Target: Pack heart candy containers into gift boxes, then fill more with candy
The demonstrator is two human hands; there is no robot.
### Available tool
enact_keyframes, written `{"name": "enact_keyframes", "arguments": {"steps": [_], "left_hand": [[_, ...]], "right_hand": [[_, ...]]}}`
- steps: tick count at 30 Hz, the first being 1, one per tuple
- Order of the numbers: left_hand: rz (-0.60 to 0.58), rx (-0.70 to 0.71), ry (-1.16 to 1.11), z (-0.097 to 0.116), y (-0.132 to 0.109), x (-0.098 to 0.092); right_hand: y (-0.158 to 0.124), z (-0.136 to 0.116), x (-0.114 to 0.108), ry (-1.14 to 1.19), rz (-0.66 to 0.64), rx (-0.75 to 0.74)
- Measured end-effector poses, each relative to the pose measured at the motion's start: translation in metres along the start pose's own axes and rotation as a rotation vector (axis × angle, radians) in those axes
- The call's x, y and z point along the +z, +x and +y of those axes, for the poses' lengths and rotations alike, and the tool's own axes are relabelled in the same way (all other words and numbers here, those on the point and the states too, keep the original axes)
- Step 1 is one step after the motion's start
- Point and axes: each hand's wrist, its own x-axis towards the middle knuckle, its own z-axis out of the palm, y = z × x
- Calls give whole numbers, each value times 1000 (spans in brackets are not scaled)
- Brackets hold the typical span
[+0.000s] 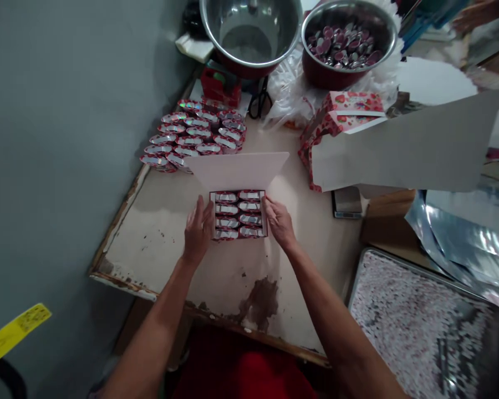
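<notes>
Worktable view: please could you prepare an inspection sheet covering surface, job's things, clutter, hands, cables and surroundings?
Surface: pale worktable, edges worn, dark stain near the front.
Job's things: open box with two columns of four packs; a larger group of packs behind, to the left.
Clutter: two metal bowls, the right one holding small round pieces; scissors; plastic bag; strawberry-patterned carton.
Hands: left hand at the box's left side, right hand at its right.
Cables: nothing certain; dark curved piece, lower left, unclear.
Surroundings: grey wall left; tray of small bits right; another person's hand, upper right.
</notes>
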Motion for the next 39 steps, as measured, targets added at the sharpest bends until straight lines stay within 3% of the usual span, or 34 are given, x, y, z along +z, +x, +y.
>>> {"name": "enact_keyframes", "arguments": {"steps": [3,5,7,10,15,18,20,22,26,29,33,35,36,39], "left_hand": [[144,-21,-155,-17,11,0],[167,-94,-271,-27,25,-1],[41,-143,-401,-35,45,-6],[-242,-112,-525,-38,80,-18],[-425,129,-379,-26,111,-43],[-568,241,-195,-13,104,-52],[-597,288,-113,-4,87,-48],[-539,305,-41,3,65,-34],[-429,280,151,7,27,-2],[-451,259,172,6,30,5],[-503,213,28,8,59,-12],[-438,161,-70,9,55,-26],[-325,112,-117,9,44,-30],[323,-176,-209,15,-22,-19]], "right_hand": [[12,21,0,231,63,34],[23,32,-1,325,34,71],[38,38,-5,361,-35,42],[62,40,-19,311,-192,-97],[75,21,-50,-26,-331,-369],[55,1,-57,-185,-446,-481],[34,-9,-51,-230,-519,-500],[15,-14,-40,-261,-532,-483],[-9,-16,-18,-352,-433,-455],[-14,-24,-6,-402,-389,-479],[-18,-41,22,-475,-364,-495],[-19,-46,33,-524,-338,-476],[-17,-47,35,-541,-323,-465],[-3,-50,26,-520,-336,-437]]}}
